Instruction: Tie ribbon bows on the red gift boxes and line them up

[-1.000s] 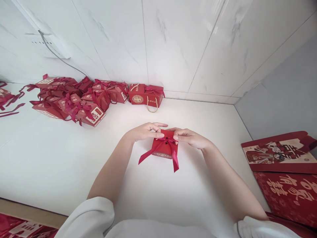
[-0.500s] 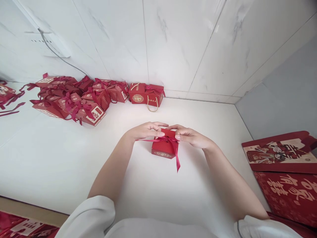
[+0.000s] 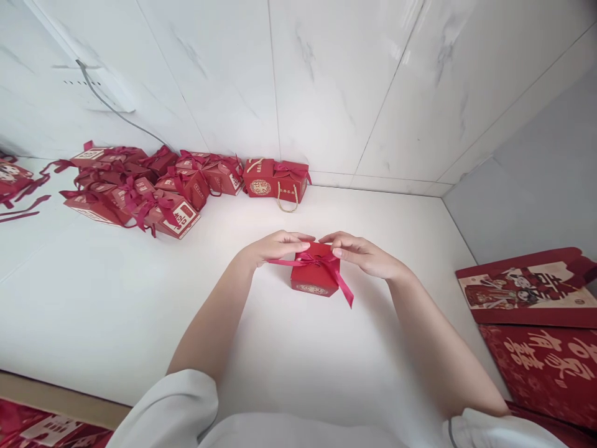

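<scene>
A small red gift box [image 3: 313, 278] with a gold pattern on its front face rests on the white table in front of me. Across its top runs a dark pink ribbon [image 3: 344, 290], gathered at the middle, with one tail hanging past the front right and the other stretching left. My left hand [image 3: 278, 246] grips the far left corner, thumb on top and fingers behind. On the far right corner, my right hand [image 3: 361, 254] holds the box in the same manner. The fingertips behind the box are partly hidden.
Several red ribbon-tied boxes [image 3: 135, 193] are heaped at the back left. Two red boxes [image 3: 275, 179], one with a cord handle, stand against the marble wall. Red printed bags [image 3: 536, 292] lie at the right. More red packages [image 3: 51, 430] show at the lower left.
The box has shifted slightly to the right between my hands. Its front ribbon tail has swung right and up. My right thumb has moved from the ribbon to the box's corner.
</scene>
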Available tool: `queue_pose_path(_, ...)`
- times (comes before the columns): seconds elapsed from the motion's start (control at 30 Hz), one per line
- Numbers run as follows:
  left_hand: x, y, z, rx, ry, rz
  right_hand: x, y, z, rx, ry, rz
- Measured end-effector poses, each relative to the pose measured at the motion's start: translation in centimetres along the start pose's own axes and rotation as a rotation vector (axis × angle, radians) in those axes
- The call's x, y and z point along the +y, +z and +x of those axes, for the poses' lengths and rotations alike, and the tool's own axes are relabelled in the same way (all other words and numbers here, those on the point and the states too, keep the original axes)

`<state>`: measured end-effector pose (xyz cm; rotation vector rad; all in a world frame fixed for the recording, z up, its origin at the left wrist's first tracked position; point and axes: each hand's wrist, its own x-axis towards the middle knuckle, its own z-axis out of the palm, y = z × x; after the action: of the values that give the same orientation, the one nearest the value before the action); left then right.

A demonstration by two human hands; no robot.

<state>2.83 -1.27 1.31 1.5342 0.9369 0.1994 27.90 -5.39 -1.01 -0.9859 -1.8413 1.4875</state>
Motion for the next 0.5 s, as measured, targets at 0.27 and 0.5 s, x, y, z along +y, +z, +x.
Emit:
queue_pose_path(0.27,0.1,1.3,0.8,0.102,0.029,0.183,-3.9,3.9,-0.9,0.214,-0.345,-0.675)
queue_pose_path(0.5,0.4,2.0,0.1,0.169,0.072,0.336,-1.8,9.2,0.0,0.263,-0.429,-1.113)
